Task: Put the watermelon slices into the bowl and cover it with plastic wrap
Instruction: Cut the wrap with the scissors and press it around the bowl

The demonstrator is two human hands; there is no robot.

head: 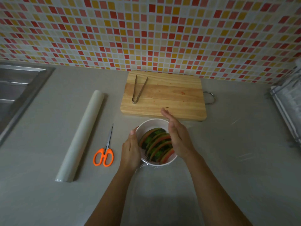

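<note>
**On the counter (236, 160), flat palms**

Near the cutting board (171, 98), right of the plastic wrap roll (83, 134), the bowl (151, 126) holds the watermelon slices (156, 144). The left hand (130, 152) — fingers straight — presses its left wall; the right hand (179, 139) stands edge-on at the right rim, fingers extended, gripping nothing.

Head view — steep downward, close over countertop (228, 160)

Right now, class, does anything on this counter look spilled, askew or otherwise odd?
Only small things. A red smear marks the cutting board, likely watermelon juice. The plastic wrap bunches at the near rim of the bowl instead of lying smooth. Nothing else stands out.
</note>
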